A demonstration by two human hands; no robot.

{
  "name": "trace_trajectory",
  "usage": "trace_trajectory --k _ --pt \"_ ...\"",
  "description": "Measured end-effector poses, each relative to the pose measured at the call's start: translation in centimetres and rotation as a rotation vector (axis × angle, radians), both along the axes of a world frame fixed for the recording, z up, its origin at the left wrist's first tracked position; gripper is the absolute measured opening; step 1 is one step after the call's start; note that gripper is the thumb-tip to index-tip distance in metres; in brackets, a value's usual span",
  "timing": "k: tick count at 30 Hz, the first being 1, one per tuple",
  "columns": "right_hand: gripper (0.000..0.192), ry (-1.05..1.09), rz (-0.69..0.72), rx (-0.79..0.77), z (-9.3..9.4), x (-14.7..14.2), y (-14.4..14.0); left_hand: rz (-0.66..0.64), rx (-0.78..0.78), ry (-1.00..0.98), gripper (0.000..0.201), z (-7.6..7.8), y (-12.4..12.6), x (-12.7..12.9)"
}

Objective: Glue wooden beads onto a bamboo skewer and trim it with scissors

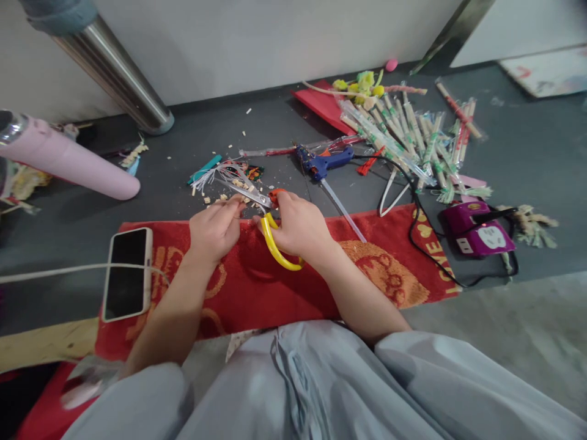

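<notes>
My right hand (300, 227) is wrapped round the yellow handles of a pair of scissors (277, 247), whose metal blades point left over a scatter of small pale cut pieces (241, 186). Close by the blades, my left hand (215, 225) is closed with fingertips pinched together; what it grips, if anything, is hidden. A small orange-red thing (275, 197) shows at the fingertips of my right hand. Both hands are above the far edge of a red towel (275, 299). White strands (213, 178) and a teal stick (205, 168) lie just past my left hand.
A blue glue gun (323, 162) with a cable lies beyond my right hand. Behind it is a pile of wrapped sticks (413, 128). A purple power socket block (479, 229) sits at right. At left are a phone (128, 275), a pink bottle (73, 153) and a metal post (114, 70).
</notes>
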State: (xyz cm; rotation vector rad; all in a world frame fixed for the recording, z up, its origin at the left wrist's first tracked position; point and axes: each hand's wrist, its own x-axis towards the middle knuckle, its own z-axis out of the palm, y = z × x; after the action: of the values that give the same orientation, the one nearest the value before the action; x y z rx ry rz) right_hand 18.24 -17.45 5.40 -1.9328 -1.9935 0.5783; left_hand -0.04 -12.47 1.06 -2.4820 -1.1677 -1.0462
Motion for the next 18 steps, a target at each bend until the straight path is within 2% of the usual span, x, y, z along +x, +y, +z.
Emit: trace_trajectory --k 7,12,18 --pt "0.051 -0.062 -0.031 -0.05 0.47 -0.05 -0.07 -0.059 0.033 -0.041 0.027 -0.29 0.08 -0.01" --pt "0.042 -0.069 0.014 -0.052 0.43 0.06 -0.01 -0.023 0.083 -0.005 0.026 -0.13 0.02 0.05" --pt "0.04 -0.066 0.059 -0.051 0.58 0.27 -0.07 0.022 0.107 0.03 0.027 0.1 0.16 -0.19"
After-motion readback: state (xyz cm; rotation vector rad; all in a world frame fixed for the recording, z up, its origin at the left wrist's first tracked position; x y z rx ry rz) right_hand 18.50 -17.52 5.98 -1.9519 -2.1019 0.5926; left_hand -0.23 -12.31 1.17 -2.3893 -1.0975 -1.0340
